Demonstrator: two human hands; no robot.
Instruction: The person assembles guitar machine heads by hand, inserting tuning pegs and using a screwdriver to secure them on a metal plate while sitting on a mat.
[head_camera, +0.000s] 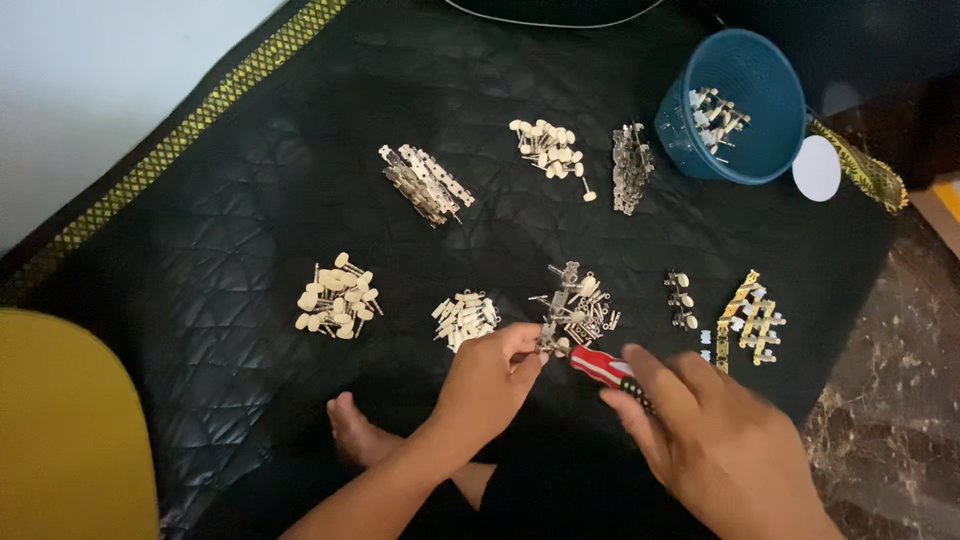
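Head view, person seated on a black quilted mat (250, 200) with a gold-patterned border, one bare foot (350, 425) showing at 6 o'clock. Left hand (490, 385) comes up from 6 o'clock, forearm angled toward 1 o'clock, wrist roughly straight, fingers pinched narrow on a small metal part (549, 343) at the near edge of the centre pile. Right hand (710, 430) enters from 5 o'clock, back of hand up, fingers curled closed round a red-handled screwdriver (600, 366); handle points toward 10 o'clock, tip end meets the pinched part. The two hands are near each other, the screwdriver bridging the gap; motion blur on the right hand, so exact finger placement is unclear. Mixed pile of metal and cream parts (578, 300) sits just beyond the left fingertips at 12 o'clock of them. Small cream-and-metal cluster (466, 318) is at 10 o'clock of the left hand, close by. Pile of cream knobs (338, 297) lies further out at 9 o'clock. Far row: stack of metal plates (425, 185) at 11 o'clock, cream-headed pegs (552, 148) at 12, upright stack of metal pieces (630, 167) just right of them. Blue bucket (735, 110) at 1 o'clock, tilted, a few parts inside, white disc (817, 168) just beside it. Short strip of pegs (682, 300) and brass-coloured assembled strips (750, 320) at 2 o'clock of the right hand. Yellow object (70, 430) at 8 o'clock off the mat.
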